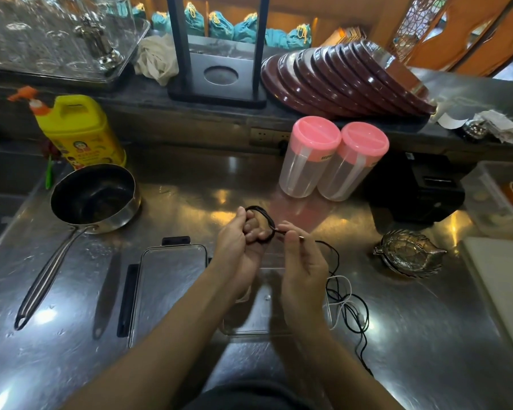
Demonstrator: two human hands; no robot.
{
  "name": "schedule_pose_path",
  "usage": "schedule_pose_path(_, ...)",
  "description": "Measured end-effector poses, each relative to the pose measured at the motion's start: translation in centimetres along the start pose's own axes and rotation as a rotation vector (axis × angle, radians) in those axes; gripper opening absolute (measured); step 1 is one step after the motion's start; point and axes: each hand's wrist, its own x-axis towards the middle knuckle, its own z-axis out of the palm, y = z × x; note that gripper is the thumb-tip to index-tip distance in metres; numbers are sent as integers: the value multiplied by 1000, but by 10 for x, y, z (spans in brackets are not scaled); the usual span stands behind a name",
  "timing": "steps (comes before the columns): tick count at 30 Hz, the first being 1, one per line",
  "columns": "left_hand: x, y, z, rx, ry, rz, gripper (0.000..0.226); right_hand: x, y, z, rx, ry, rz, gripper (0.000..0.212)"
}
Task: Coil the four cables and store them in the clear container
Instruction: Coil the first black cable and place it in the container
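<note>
We are coiling a black cable (264, 221): our left hand (240, 247) is closed around the loops, our right hand (301, 261) pinches its free end just beside them. The clear container (267, 318) lies open beneath our wrists, its lid (169, 288) to the left; other cables (347, 303) lie tangled to its right. Next, we judge, the tail wants tucking in.

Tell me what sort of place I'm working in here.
Probably a restaurant or cafe service counter: a steel worktop, a stack of brown plates, a tray of glassware and a saucepan.
</note>
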Motion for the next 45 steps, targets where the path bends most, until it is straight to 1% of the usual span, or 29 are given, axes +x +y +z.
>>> schedule_pose_path(2,-1,-2,0,-10,-23,-11,39,1,-8,3,304,33,243,29)
schedule_pose_path(3,-2,-4,-1,6,-28,-3,39,2,-12,4,406,51,341,30)
schedule_pose_path(4,-3,-5,-1,28,-31,16,39,4,-16,5,462,62,415,30)
schedule_pose_path(6,-5,-8,-2,120,-19,83,37,6,-20,7,479,88,484,28)
schedule_pose_path(9,-7,-13,-4,450,102,206,34,15,-21,10,435,157,475,27)
schedule_pose_path(11,-7,-17,-9,602,143,220,32,24,-24,11,428,177,485,27)
schedule_pose_path(15,-13,-14,-21,715,14,225,29,45,-30,0,454,95,546,29)
schedule_pose_path(18,-14,-4,-29,720,-156,183,26,55,-28,-10,469,40,575,28)
schedule_pose_path(20,-12,-2,-33,664,-220,178,29,55,-28,-12,486,15,595,27)
schedule_pose_path(23,-12,-5,-31,635,-213,250,28,50,-29,-11,499,-10,643,24)
schedule_pose_path(27,-15,-12,-25,681,-242,360,30,44,-24,-8,545,44,738,17)
schedule_pose_path(28,-16,-13,-23,710,-252,391,31,44,-21,-7,559,60,750,21)
schedule_pose_path(30,-16,-14,-22,775,-270,451,31,43,-16,-6,579,89,772,36)
schedule_pose_path(31,-17,-15,-21,796,-275,470,31,43,-14,-6,583,88,784,39)
schedule_pose_path(32,-17,-15,-21,808,-273,480,31,43,-14,-7,580,72,802,37)
schedule_pose_path(35,-18,-13,-21,848,-256,495,33,43,-16,-12,562,-14,853,15)
schedule_pose_path(36,-18,-11,-20,869,-254,506,32,43,-16,-13,542,-51,859,11)
schedule_pose_path(40,-20,-10,-16,934,-232,542,29,44,-20,-12,404,-186,848,18)
schedule_pose_path(43,-22,-10,-15,959,-237,552,27,45,-23,-13,427,-251,803,23)
schedule_pose_path(45,-21,-11,-17,1041,-244,579,26,47,-22,-15,403,-298,773,20)
